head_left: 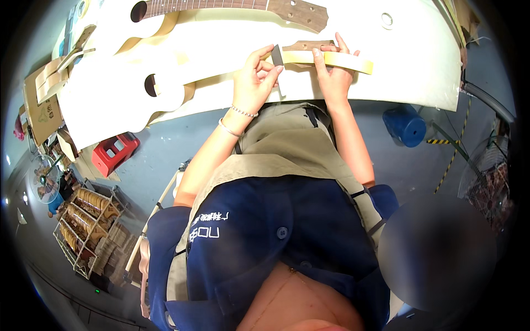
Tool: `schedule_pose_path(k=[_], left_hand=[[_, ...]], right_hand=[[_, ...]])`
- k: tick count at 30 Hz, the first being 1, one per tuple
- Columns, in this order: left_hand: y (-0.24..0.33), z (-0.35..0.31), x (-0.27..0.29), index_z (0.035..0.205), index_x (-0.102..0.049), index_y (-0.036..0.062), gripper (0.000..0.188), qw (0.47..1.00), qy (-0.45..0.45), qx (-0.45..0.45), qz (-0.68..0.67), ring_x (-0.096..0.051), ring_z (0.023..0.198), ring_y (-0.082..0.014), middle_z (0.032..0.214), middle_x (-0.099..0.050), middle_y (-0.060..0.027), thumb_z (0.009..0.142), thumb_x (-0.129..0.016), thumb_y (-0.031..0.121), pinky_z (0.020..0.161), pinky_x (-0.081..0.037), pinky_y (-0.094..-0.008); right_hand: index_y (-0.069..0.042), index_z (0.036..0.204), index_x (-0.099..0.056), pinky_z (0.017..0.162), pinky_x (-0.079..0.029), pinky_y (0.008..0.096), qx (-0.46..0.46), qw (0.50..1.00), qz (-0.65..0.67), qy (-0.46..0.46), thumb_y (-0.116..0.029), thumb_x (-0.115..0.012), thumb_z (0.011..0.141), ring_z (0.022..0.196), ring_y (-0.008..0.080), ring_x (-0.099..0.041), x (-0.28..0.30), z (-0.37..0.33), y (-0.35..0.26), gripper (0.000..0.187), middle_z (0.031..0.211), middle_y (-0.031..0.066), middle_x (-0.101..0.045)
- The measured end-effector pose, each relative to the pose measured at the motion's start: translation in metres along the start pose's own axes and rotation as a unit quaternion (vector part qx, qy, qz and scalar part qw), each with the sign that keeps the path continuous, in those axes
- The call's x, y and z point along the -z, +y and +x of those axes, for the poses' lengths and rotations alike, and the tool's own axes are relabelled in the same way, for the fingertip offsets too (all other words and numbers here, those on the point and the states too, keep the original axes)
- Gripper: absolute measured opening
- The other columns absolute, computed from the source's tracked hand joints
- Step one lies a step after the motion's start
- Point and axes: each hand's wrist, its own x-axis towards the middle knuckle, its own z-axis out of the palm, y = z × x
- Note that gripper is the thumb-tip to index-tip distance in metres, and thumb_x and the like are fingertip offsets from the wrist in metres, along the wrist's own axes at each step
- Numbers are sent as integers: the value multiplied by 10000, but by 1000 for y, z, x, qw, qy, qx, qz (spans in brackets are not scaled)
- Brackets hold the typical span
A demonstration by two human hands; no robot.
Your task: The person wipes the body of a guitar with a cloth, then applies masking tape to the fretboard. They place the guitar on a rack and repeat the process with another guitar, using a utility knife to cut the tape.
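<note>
My left hand [255, 77] pinches a small flat grey blade [276, 54] and sets its edge against the end of a pale cream instrument neck [353, 62] with a brown headstock face [309, 45]. Over that neck lies my right hand [332, 74], fingers spread, pressing it down on the white table [419, 66]. Both hands are at the table's near edge, close together. On the left wrist I wear thin bracelets.
An unfinished small guitar with a brown fretboard [221, 5] lies at the back of the table, and a cream body with a sound hole [160, 88] at the left. Below are a red stool [113, 151], a blue stool [406, 124], a wire rack of wooden parts [83, 220] and a fan [486, 182].
</note>
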Motion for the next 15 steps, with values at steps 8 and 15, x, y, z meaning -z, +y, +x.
schedule_pose_path(k=[8,15], left_hand=[[0,6,-4,1199,-564,13,415,998,18,15,62,-571,594,-42,708,-643,-34,795,-658,9,570,-488,-198],[3,7,-2,1242,-534,6,464,997,8,-9,75,-523,612,-23,719,-614,-3,795,-660,-9,566,-463,-180]], right_hand=[[-52,1315,-426,1108,-74,515,-6,1000,5,3,-336,-639,820,986,184,-546,1,-2,-2,609,886,10,-628],[-145,1184,-545,1130,-123,424,440,896,52,-30,-269,-554,881,1260,166,-444,11,-35,-65,328,1309,-11,-526]])
